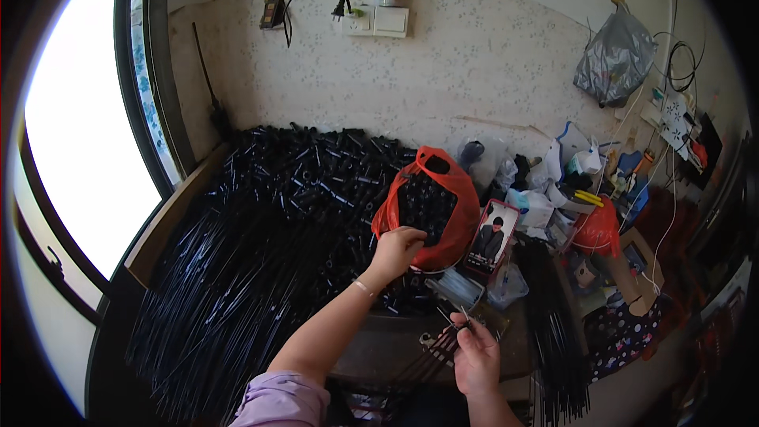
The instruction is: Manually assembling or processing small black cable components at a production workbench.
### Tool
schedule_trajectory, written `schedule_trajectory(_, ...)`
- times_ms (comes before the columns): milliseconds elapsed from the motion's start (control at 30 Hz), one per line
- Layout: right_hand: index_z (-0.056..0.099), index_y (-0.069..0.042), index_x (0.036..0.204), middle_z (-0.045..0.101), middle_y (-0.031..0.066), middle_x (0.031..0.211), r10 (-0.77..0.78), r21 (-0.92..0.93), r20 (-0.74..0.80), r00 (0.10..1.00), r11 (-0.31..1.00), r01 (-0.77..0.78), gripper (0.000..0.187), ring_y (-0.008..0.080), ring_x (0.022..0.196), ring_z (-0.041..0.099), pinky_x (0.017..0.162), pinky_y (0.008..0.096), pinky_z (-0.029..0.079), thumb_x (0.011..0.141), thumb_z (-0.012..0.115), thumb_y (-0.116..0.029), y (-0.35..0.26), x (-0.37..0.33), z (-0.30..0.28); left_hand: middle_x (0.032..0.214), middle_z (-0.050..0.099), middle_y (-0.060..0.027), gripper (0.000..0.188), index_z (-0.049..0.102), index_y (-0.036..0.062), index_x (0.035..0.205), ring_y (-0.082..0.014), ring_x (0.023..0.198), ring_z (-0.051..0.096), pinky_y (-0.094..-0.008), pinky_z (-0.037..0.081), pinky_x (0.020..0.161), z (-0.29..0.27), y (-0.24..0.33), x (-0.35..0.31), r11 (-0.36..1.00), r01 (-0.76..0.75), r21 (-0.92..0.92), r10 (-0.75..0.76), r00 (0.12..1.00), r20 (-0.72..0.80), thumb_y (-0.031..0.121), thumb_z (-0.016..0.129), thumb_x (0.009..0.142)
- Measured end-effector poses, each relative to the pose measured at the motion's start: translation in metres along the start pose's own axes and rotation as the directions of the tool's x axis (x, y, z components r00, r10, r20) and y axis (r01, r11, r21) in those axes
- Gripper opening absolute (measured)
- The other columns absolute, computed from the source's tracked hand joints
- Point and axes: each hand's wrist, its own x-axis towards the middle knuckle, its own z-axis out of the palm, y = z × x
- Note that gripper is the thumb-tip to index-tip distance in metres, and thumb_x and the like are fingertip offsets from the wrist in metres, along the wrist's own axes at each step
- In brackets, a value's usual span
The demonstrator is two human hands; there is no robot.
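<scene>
My left hand [398, 253] reaches over the near rim of a red plastic bag [466, 217], its fingers curled in at the opening. Small black parts [427, 202] fill the bag; whether my fingertips hold one is too small to tell. Lower down and to the right, my right hand [476, 354] is closed on several thin black rods [437, 348]. Their short ends poke up past the thumb and fingers, and their long ends slant down to the left. A phone [492, 237] leans upright just right of the bag, a person showing on its screen.
Loose black tubular parts [316, 166] are heaped behind and left of the bag. Long black rods [213, 308] lie at the left, with another bundle [551, 324] at the right. A clear plastic box [507, 285] sits below the phone. Yellow-handled pliers [589, 198] lie among clutter.
</scene>
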Motion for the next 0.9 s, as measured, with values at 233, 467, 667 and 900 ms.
schedule_trajectory(233,0.044,0.003,0.101,0.05,0.0085,0.095,0.081,0.067,-0.012,0.997,0.995,-0.08,0.029,0.0162,0.08,0.052,0.076,0.0382,0.041,0.075,0.049,-0.009,-0.011,-0.002,-0.022,0.072,0.054,-0.011,0.01,0.049,0.0062,0.072,-0.0267,0.069,0.051,-0.0339,0.042,0.062,0.048,-0.013,0.033,0.839,-0.084,0.537,-0.013,0.985,0.175,0.006,0.047,0.063)
schedule_trajectory(467,0.046,0.001,0.092,0.053,0.0092,0.082,0.052,0.093,0.024,0.998,0.994,-0.054,0.021,0.0168,0.073,0.053,0.069,0.0298,0.042,0.074,0.049,-0.008,-0.012,-0.007,-0.026,0.071,0.055,-0.007,0.012,0.051,0.002,0.08,-0.0191,0.064,0.053,-0.0273,0.042,0.056,0.011,0.002,0.007,0.98,0.04,-0.193,-0.078,0.978,-0.192,0.008,0.052,0.071)
schedule_trajectory(667,0.046,-0.001,0.087,0.051,0.0051,0.079,0.012,-0.023,0.194,0.981,1.0,-0.007,0.017,0.011,0.07,0.048,0.064,0.0222,0.038,0.074,0.051,-0.011,-0.009,-0.028,0.012,0.104,0.045,-0.0137,0.018,0.052,-0.0025,0.089,-0.0132,0.073,0.053,-0.0208,0.044,0.064,-0.018,0.077,-0.09,0.04,0.376,-0.926,-0.16,0.917,0.366,0.001,0.05,0.072)
schedule_trajectory(900,0.043,0.001,0.083,0.05,0.0075,0.082,-0.048,-0.08,0.394,0.918,0.993,0.087,0.014,0.012,0.071,0.048,0.065,0.0226,0.04,0.075,0.049,-0.009,0.001,-0.07,0.038,0.085,0.047,-0.0148,0.012,0.05,0.0017,0.08,-0.0188,0.075,0.051,-0.028,0.047,0.063,-0.062,0.11,-0.15,-0.208,0.237,-0.949,-0.074,0.964,0.257,0.003,0.054,0.069)
